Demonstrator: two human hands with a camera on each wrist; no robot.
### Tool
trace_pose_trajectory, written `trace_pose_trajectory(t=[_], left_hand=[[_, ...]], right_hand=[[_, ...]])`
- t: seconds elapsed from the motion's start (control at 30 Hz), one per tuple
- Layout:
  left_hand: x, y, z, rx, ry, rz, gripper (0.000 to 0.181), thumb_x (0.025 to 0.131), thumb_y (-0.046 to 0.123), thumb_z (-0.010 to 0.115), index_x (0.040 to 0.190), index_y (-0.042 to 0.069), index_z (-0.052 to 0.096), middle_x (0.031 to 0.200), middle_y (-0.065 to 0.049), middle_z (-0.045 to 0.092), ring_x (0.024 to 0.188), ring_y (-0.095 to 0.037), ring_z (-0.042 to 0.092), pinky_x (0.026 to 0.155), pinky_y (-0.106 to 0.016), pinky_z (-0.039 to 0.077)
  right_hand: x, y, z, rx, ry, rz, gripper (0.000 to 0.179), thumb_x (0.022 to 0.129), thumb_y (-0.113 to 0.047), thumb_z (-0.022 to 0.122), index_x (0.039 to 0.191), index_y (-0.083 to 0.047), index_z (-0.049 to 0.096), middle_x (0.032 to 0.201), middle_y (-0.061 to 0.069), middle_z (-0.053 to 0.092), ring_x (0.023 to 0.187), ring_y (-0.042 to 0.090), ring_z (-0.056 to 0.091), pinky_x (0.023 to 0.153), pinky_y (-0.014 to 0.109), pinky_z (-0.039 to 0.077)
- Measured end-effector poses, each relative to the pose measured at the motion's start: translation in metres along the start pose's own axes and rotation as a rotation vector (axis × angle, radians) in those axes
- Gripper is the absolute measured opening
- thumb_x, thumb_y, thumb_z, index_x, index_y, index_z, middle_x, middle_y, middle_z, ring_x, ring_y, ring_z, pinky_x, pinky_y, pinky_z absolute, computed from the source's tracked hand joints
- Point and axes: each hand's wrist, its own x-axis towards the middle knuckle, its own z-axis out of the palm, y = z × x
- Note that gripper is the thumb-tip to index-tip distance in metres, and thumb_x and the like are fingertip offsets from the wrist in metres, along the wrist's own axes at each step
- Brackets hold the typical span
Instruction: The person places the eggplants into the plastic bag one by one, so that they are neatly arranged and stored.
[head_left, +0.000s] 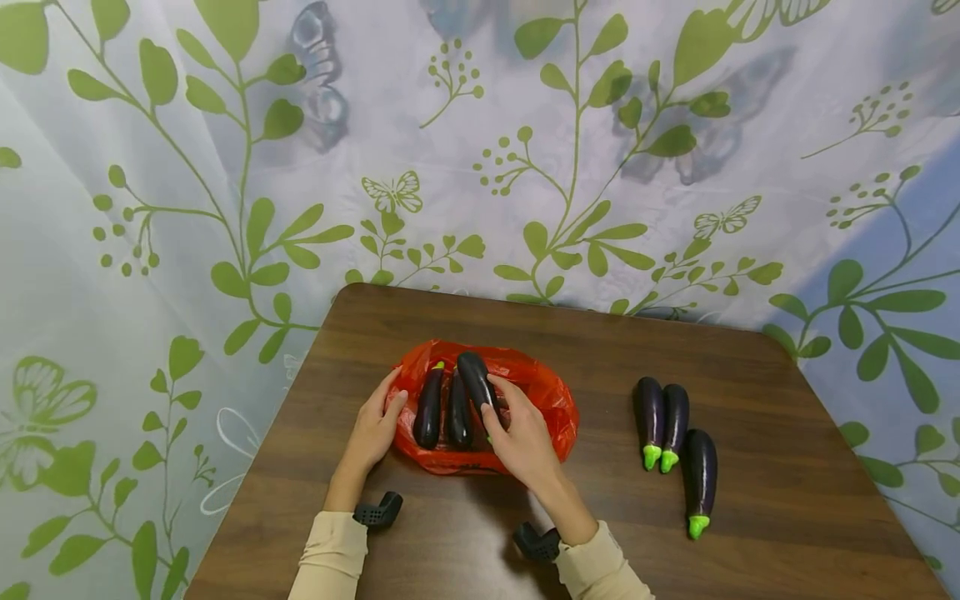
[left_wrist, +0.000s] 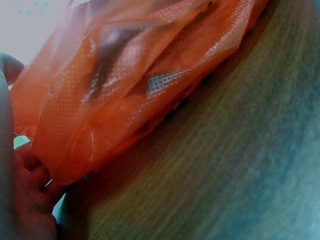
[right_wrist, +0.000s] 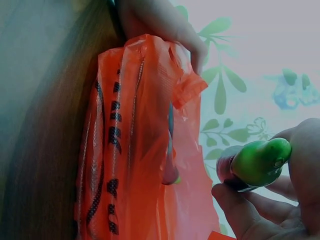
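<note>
A red plastic bag lies open on the table, its rim spread wide. Two dark purple eggplants are inside: one eggplant to the left and another eggplant beside it. Above the bag's opening, my right hand grips a third eggplant; its green stem end points toward the right wrist camera. My left hand holds the bag's left edge, thumb on the inner side and fingers outside. In the left wrist view the bag partly hides those fingers.
On the right of the brown wooden table, an eggplant, a second eggplant and a third eggplant lie with green stems toward me. A leaf-patterned curtain hangs behind the table.
</note>
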Motion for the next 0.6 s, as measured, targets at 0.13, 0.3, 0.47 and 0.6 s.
trace_pose_trajectory(t=[0.13,0.3,0.47,0.6], left_hand=[[0.001,-0.002,0.002,0.001,0.002,-0.001,0.055,0.108,0.040,0.050,0.157,0.016,0.042,0.160,-0.017,0.044,0.147,-0.040,0.042,0.121,-0.060,0.030],[0.003,-0.004,0.005,-0.002,0.004,0.003,0.055,0.108,0.041,0.049,0.157,0.016,0.042,0.160,-0.018,0.044,0.147,-0.041,0.042,0.121,-0.060,0.030],[0.005,-0.006,0.008,0.004,0.011,0.008,0.054,0.109,0.039,0.049,0.157,0.015,0.042,0.160,-0.018,0.044,0.146,-0.041,0.043,0.121,-0.060,0.030],[0.005,-0.007,0.010,0.001,0.013,0.005,0.055,0.108,0.040,0.049,0.157,0.015,0.043,0.159,-0.018,0.045,0.146,-0.041,0.043,0.121,-0.060,0.030]], right_hand=[[0.002,0.002,0.003,0.005,-0.012,-0.012,0.049,0.100,-0.019,0.067,0.147,-0.018,0.055,0.135,0.006,0.064,0.104,0.026,0.071,0.081,0.037,0.064],[0.003,0.005,0.006,-0.007,-0.019,-0.022,0.049,0.100,-0.018,0.068,0.147,-0.017,0.054,0.137,0.006,0.063,0.106,0.026,0.070,0.086,0.040,0.063],[0.004,0.007,0.010,-0.018,-0.037,-0.048,0.049,0.099,-0.017,0.068,0.146,-0.015,0.055,0.142,0.006,0.061,0.110,0.025,0.068,0.092,0.043,0.061],[0.005,0.011,0.012,-0.036,-0.044,-0.062,0.049,0.099,-0.018,0.069,0.146,-0.015,0.055,0.142,0.007,0.060,0.110,0.024,0.068,0.092,0.043,0.061]])
